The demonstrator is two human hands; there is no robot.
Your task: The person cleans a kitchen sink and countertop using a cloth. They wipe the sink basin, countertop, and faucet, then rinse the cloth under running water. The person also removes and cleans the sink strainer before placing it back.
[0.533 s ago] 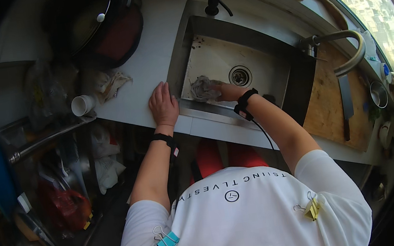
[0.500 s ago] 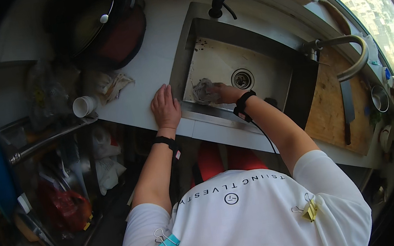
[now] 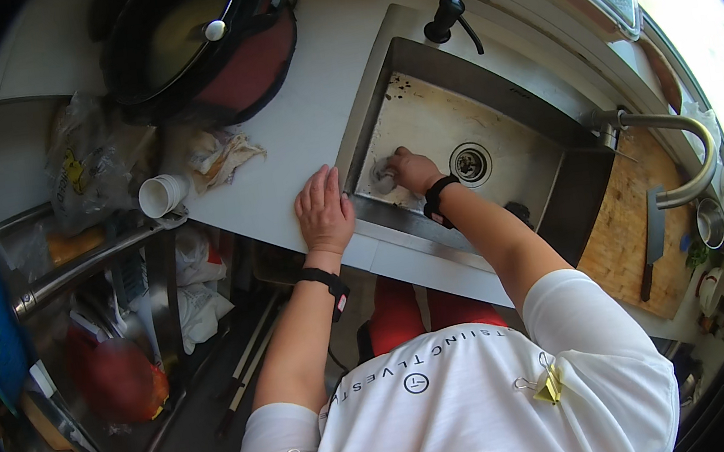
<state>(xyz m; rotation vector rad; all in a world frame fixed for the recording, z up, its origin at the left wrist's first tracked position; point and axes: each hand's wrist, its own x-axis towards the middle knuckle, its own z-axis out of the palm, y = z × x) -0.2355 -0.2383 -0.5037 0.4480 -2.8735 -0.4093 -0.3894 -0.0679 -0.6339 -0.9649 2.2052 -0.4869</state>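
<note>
My left hand lies flat on the white countertop, its fingertips near the left rim of the steel sink. Inside the sink, my right hand is closed on a crumpled grey rag and presses it to the basin floor near the front left corner. Most of the rag is hidden by the fingers, so its exact material is hard to make out. The drain lies just right of that hand. Dark specks dot the stained basin floor at the far left.
A black soap dispenser stands behind the sink. The curved faucet rises on the right, beside a cutting board bearing a knife. Left are a large lidded pot, white cups, a crumpled cloth and a rack rail.
My right hand and the grey rag have shifted slightly within the basin, with less of the rag showing. The whole view has tilted a little; my left hand still rests on the countertop.
</note>
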